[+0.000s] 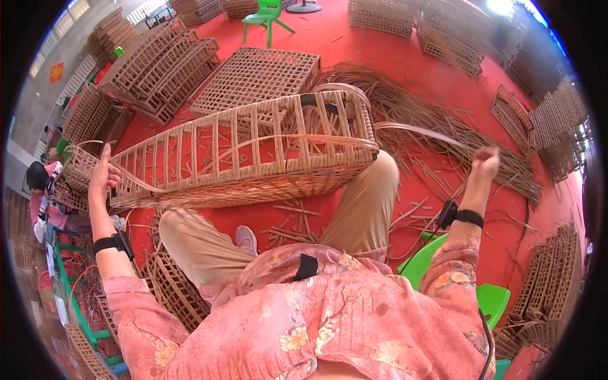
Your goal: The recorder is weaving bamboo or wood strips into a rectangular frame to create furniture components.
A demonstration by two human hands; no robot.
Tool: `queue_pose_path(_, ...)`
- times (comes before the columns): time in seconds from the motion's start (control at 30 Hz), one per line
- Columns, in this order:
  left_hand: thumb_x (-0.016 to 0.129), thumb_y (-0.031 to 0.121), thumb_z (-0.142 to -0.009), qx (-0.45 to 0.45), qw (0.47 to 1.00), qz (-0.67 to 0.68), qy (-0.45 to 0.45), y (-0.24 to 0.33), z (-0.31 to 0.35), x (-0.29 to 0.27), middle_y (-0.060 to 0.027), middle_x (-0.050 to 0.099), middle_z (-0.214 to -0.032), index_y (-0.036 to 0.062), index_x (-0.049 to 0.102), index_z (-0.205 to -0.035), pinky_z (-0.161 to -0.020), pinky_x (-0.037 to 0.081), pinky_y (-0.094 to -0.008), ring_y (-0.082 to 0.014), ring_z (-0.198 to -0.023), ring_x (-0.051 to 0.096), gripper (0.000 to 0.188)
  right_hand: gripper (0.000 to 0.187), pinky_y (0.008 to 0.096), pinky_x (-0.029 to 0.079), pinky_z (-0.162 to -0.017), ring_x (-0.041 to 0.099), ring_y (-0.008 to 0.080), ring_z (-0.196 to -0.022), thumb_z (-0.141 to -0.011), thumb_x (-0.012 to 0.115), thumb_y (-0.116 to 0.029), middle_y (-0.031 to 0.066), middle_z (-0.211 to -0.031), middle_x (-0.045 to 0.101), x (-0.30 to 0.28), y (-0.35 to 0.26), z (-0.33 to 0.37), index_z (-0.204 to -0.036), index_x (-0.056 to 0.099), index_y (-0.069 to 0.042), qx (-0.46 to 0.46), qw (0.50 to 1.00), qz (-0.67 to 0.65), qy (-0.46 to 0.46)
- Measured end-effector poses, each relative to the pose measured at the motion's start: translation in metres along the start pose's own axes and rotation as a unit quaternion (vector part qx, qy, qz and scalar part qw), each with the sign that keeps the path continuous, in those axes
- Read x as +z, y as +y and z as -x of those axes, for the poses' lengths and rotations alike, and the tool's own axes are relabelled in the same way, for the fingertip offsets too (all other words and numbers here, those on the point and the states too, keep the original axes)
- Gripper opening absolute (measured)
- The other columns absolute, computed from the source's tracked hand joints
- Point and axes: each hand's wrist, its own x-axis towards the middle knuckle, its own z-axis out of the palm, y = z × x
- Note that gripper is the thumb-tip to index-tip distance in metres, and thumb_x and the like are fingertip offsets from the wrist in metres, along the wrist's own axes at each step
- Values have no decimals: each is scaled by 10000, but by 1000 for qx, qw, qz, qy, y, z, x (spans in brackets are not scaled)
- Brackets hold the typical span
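Note:
A long woven rattan basket point(253, 142) with an open lattice side rests tilted across my knees. My left hand point(103, 177) is against its left end, index finger stretched up and the other fingers loosely bent. A pale cane strip point(424, 132) runs out from the basket's right end toward my right hand point(486, 163). That hand is closed, raised off to the right and slightly blurred, with the strip's end at its fingers. Another stretch of strip point(297, 136) passes along the lattice bars. Thick cane binding wraps the basket's rim.
A heap of loose cane strips point(437, 120) lies beyond the basket on the red floor, with cut scraps scattered around. Stacked baskets point(158, 69) stand at the back left, more along the right. A green chair point(269, 19) is at the back. Another person point(47, 196) sits far left.

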Motion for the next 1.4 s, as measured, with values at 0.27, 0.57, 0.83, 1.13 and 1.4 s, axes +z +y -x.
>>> queue_pose_path(0.27,685,280,-930,411,910,23,-45,166,181,119,-6,675,-1013,46,675,-1146,-881,493,-268,-74,-947,608,319,610,330,490,-531,644,159,-634,-1045,325,-537,2,-639,650,-104,91,45,-723,615,-108,297,942,-43,152)
queue_pose_path(0.57,720,181,-775,766,613,-187,-51,268,241,290,-105,622,-1220,33,603,-1246,-1061,359,-412,-280,-1218,532,508,767,300,545,-605,684,229,-799,-962,373,-699,112,-997,721,-42,80,107,-1129,641,0,426,900,11,-91)
queue_pose_path(0.83,668,85,-787,828,527,-191,24,285,233,326,-74,639,-1057,33,641,-1133,-978,394,-393,-231,-1070,580,350,557,248,527,-516,661,154,-597,-999,483,-544,90,-783,720,23,32,189,-1005,691,-27,434,842,161,-278)
queue_pose_path(1.13,681,107,-770,758,603,-231,-87,294,224,277,-112,657,-831,27,636,-1028,-810,473,-399,-274,-860,642,274,330,237,516,-548,643,132,-604,-987,567,-315,88,-808,706,101,-12,251,-1041,673,-7,303,785,268,-470)
queue_pose_path(1.4,714,260,-864,584,767,-178,-198,270,166,96,44,515,-703,50,667,-860,-596,379,-247,-43,-685,471,215,255,231,509,-734,634,94,-853,-928,651,-190,71,-974,690,218,-47,302,-1085,663,11,64,773,225,-590)
